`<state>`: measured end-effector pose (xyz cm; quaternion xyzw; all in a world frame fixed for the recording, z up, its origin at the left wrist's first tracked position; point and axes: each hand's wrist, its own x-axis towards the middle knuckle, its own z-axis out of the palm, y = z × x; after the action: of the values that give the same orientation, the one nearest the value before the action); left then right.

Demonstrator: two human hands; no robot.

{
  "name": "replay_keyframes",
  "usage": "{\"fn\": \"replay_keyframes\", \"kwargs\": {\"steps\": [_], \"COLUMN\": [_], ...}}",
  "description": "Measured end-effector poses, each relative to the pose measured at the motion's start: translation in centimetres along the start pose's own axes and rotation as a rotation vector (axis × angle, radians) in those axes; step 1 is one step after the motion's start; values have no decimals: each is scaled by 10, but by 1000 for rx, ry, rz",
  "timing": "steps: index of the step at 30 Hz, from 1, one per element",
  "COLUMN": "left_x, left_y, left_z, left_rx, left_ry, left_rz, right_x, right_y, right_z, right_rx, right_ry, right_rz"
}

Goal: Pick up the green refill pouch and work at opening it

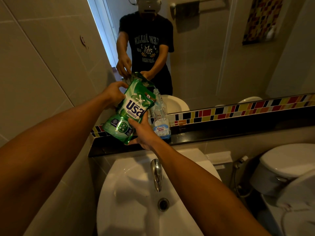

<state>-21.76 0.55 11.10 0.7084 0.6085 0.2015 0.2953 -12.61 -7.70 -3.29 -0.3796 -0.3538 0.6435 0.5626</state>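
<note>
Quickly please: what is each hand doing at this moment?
Left hand: grips the upper edge of the shiny green plastic detergent pouch.
Right hand: holds the same pouch from below, thumb on its front.

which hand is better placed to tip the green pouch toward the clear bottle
Left, probably. The left hand grips the green pouch near its upper edge, so it could steer the tilt. The right hand holds the bottom, next to the clear bottle, bearing the weight.
</note>
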Motion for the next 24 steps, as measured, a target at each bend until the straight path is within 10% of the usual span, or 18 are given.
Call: {"fn": "replay_keyframes", "kwargs": {"steps": [24], "left_x": [-1], "left_y": [3], "left_z": [-2], "left_rx": [20], "left_ry": [-3], "left_rz": [15], "right_x": [-3], "right_y": [-4], "right_z": [3], "right_rx": [-2], "right_ry": [8], "right_rz": [5]}}
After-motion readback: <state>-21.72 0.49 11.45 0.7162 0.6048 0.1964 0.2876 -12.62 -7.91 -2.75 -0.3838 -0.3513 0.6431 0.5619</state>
